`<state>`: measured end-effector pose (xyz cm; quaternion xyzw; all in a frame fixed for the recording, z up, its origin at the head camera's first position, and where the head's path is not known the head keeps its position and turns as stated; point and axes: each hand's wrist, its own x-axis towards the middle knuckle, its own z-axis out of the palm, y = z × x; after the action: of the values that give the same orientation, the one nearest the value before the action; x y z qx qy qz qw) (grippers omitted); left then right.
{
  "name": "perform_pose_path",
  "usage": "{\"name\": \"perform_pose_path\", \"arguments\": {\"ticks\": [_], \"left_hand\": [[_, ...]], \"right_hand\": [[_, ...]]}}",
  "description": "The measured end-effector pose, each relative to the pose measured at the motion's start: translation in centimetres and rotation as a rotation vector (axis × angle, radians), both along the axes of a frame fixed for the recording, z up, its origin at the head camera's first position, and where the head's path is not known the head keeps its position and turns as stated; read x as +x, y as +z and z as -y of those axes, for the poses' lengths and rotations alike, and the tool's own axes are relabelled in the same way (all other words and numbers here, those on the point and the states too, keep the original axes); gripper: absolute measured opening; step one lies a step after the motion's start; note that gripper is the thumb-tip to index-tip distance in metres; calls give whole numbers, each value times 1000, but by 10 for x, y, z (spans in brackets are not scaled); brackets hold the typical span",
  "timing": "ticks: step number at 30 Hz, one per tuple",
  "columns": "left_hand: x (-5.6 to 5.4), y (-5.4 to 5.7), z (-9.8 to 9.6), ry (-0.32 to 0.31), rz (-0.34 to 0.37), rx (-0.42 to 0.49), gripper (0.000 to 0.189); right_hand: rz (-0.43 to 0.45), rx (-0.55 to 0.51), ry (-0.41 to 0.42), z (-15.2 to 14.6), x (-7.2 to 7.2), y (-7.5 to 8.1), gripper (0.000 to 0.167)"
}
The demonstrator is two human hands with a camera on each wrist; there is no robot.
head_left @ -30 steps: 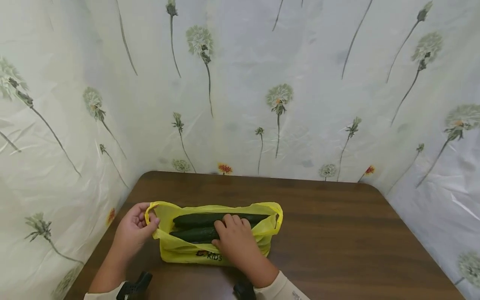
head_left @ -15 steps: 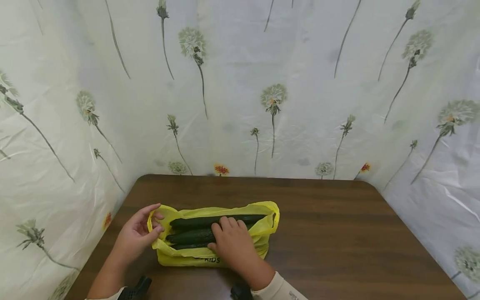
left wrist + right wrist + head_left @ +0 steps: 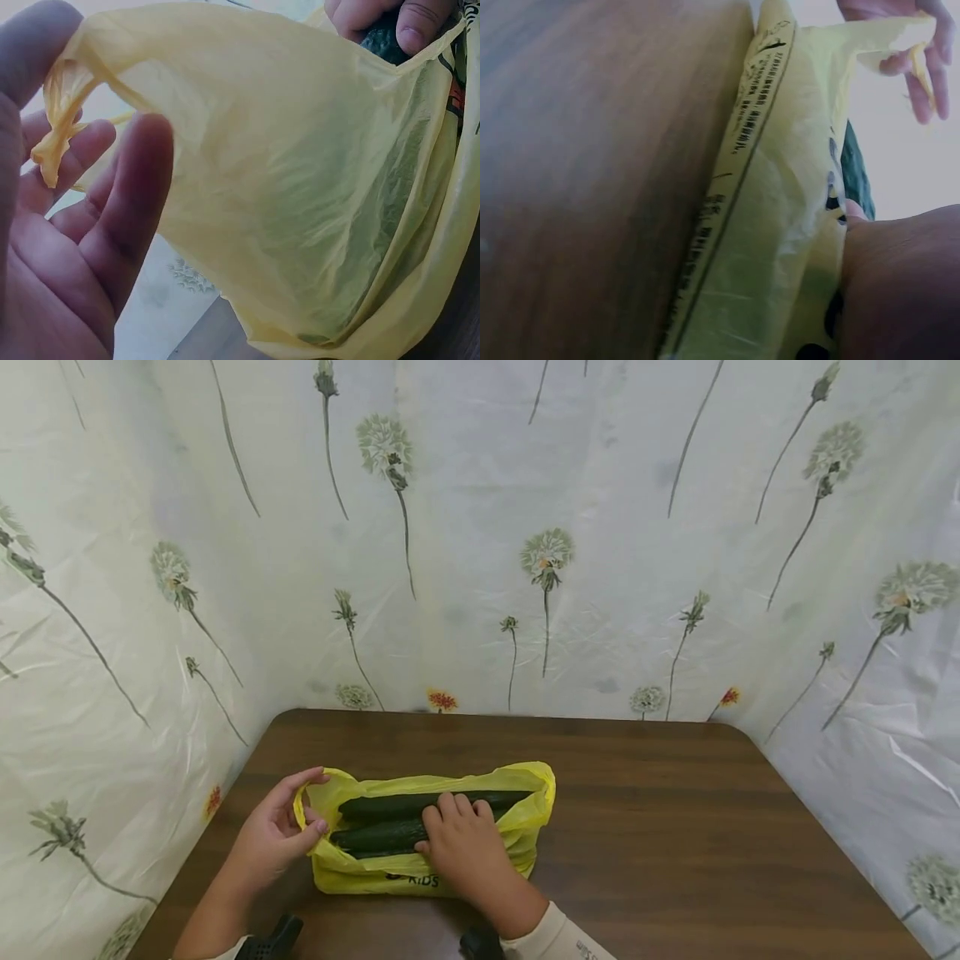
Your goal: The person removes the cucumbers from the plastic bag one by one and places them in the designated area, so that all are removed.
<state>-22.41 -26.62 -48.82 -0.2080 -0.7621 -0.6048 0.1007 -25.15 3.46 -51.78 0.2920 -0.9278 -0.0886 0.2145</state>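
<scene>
A yellow plastic bag [image 3: 352, 878] lies on its side-long base on the table, its mouth facing up. Dark green cucumbers lie lengthwise inside: one at the back [image 3: 390, 807], one in the middle [image 3: 378, 837], and a sliver of another along the front edge. My left hand [image 3: 272, 831] holds the bag's left handle, fingers through the loop and thumb against the plastic, as the left wrist view also shows. My right hand [image 3: 468, 852] reaches into the mouth and grips the middle cucumber, its fingers curled over the top. The cucumber's right part is hidden under that hand.
The brown wooden table [image 3: 660, 843] extends to the right of the bag and behind it. A pale curtain [image 3: 465, 527] printed with dandelions surrounds the back and sides. Black straps with cameras [image 3: 272, 937] sit at the wrists.
The bag's front edge has dropped a little, showing a sliver of cucumber in front. My left fingers have spread at the handle. The view has shifted slightly; the last half second shows hardly any motion.
</scene>
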Motion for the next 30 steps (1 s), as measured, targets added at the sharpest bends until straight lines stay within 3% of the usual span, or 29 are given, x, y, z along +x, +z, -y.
{"name": "perform_pose_path", "arguments": {"ticks": [11,22,30], "left_hand": [[-1,2,2,-9,22,6,66],[-4,-4,0,-36,11,49,65],[-2,-4,3,-60,-4,74,64]], "right_hand": [[115,0,-12,-3,2,17,42],[132,-44,27,-11,1,24,42],[254,-130,52,-12,6,34,36]]}}
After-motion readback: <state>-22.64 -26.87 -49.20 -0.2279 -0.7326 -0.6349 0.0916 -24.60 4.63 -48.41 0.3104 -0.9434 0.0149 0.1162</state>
